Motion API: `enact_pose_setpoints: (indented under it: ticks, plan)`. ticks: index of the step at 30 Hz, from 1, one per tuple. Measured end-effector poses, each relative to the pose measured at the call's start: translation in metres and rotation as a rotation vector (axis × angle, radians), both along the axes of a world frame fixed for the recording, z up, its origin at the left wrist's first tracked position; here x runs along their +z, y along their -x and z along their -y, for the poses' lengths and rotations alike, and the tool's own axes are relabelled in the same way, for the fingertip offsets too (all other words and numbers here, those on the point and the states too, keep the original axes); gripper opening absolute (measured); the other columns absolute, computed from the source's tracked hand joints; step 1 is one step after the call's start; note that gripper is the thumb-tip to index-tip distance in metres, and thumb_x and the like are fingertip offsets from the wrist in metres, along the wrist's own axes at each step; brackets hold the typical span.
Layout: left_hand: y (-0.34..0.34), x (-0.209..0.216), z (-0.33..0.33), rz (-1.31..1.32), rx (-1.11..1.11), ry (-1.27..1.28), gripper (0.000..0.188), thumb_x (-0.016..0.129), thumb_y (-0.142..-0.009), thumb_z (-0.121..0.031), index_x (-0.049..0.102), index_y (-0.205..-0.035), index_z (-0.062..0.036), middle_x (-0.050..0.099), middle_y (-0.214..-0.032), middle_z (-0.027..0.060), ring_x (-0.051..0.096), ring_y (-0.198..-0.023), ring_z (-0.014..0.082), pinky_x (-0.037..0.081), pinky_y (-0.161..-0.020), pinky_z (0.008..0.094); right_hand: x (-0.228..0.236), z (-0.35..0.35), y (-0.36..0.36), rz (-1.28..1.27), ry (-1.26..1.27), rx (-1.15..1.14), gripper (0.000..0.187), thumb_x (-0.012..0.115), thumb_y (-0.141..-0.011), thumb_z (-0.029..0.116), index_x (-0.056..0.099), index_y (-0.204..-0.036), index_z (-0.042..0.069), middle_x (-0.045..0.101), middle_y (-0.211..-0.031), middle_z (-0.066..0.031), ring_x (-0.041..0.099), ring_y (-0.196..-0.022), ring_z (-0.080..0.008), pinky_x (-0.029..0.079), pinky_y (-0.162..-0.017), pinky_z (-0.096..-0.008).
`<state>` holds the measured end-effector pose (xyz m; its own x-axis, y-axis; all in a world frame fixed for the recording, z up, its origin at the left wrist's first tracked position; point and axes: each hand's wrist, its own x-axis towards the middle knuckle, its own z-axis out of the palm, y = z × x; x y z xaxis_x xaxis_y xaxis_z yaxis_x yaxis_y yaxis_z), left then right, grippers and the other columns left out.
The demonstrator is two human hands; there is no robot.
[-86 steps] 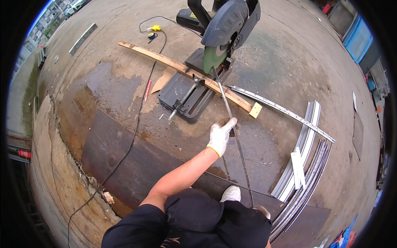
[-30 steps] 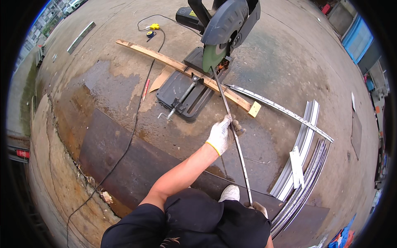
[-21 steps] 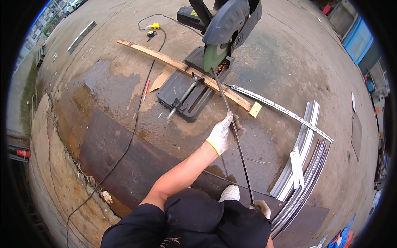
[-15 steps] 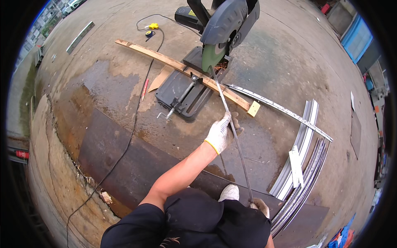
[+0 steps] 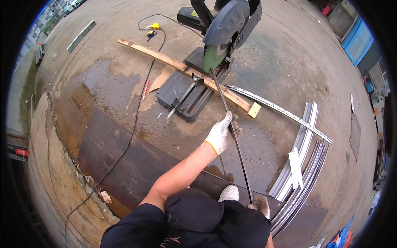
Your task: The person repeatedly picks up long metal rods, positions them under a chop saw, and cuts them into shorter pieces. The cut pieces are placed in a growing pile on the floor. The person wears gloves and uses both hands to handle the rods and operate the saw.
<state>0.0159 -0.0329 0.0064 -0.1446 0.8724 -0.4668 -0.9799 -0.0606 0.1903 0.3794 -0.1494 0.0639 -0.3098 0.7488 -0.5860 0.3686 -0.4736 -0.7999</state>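
My left hand (image 5: 220, 135), in a white knitted work glove with a yellow cuff, is closed round the middle of a long thin metal bar (image 5: 240, 157). My right hand (image 5: 261, 203), gloved too, is closed on the bar's near end, low beside my leg. The bar slants away from me across a long wooden batten (image 5: 159, 57). Its far end meets the green-looking abrasive disc (image 5: 211, 58) of a dark cut-off saw (image 5: 227, 27). A few faint sparks show beside the disc. The saw's base (image 5: 175, 89) carries a screw clamp (image 5: 182, 97) at the batten.
White metal profiles (image 5: 304, 142) and a bundle of thin strips (image 5: 304, 186) lie to the right. A perforated white strip (image 5: 281, 108) reaches toward the saw. On the left a black cable (image 5: 130, 142) crosses a dark sheet (image 5: 111, 153). A tape measure (image 5: 151, 34) and red pencil (image 5: 146, 89) lie beyond.
The bar looks darker along its length, where it shone pale before. The sparks beside the disc have faded. Both hands keep their hold and place, and the view has shifted slightly.
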Motion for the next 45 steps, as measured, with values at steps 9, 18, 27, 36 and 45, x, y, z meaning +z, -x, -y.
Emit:
enact_pose_setpoints:
  ticks: [9, 18, 27, 36, 45]
  plan:
    - [-0.001, 0.015, 0.002, -0.014, 0.084, 0.025, 0.024, 0.051, -0.106, -0.033, 0.062, -0.106, -0.0111, 0.064, -0.082, 0.0047, 0.063, -0.074, 0.0224, 0.054, -0.084, 0.0469, 0.000, -0.009, -0.003, 0.005, 0.219, 0.015, 0.028, 0.062, -0.100, 0.019, 0.065, -0.116, -0.004, 0.066, -0.091, -0.0029, 0.059, -0.080, -0.0095, 0.049, -0.076, -0.0270]
    - [0.005, 0.007, -0.002, -0.062, 0.006, -0.034, 0.025, 0.057, -0.104, -0.034, 0.064, -0.105, -0.0100, 0.064, -0.081, 0.0035, 0.064, -0.074, 0.0206, 0.056, -0.083, 0.0453, -0.002, -0.010, 0.005, 0.030, -0.011, 0.050, 0.024, 0.069, -0.093, 0.006, 0.064, -0.115, -0.002, 0.066, -0.090, -0.0039, 0.059, -0.077, -0.0087, 0.050, -0.071, -0.0263]
    - [0.005, 0.012, -0.001, 0.003, 0.097, -0.042, 0.024, 0.056, -0.104, -0.031, 0.063, -0.107, -0.0090, 0.064, -0.082, 0.0047, 0.064, -0.076, 0.0210, 0.055, -0.084, 0.0446, 0.022, -0.018, 0.027, -0.110, 0.296, -0.020, 0.027, 0.059, -0.100, 0.015, 0.061, -0.118, -0.005, 0.070, -0.086, -0.0089, 0.064, -0.074, -0.0133, 0.051, -0.070, -0.0273]
    - [0.012, 0.005, -0.003, -0.011, 0.034, -0.073, 0.023, 0.057, -0.104, -0.030, 0.064, -0.106, -0.0088, 0.064, -0.084, 0.0042, 0.064, -0.078, 0.0203, 0.056, -0.084, 0.0422, 0.012, -0.015, 0.024, -0.063, 0.041, 0.056, 0.022, 0.065, -0.096, 0.009, 0.062, -0.115, -0.003, 0.068, -0.091, -0.0050, 0.062, -0.076, -0.0103, 0.051, -0.069, -0.0257]
    - [0.014, 0.014, 0.000, 0.087, 0.080, -0.108, 0.026, 0.055, -0.104, -0.033, 0.065, -0.102, -0.0088, 0.066, -0.085, 0.0055, 0.066, -0.081, 0.0222, 0.057, -0.085, 0.0446, 0.025, -0.021, 0.038, -0.104, 0.250, -0.033, 0.030, 0.065, -0.096, 0.020, 0.065, -0.114, -0.004, 0.068, -0.086, -0.0083, 0.062, -0.071, -0.0112, 0.050, -0.066, -0.0248]
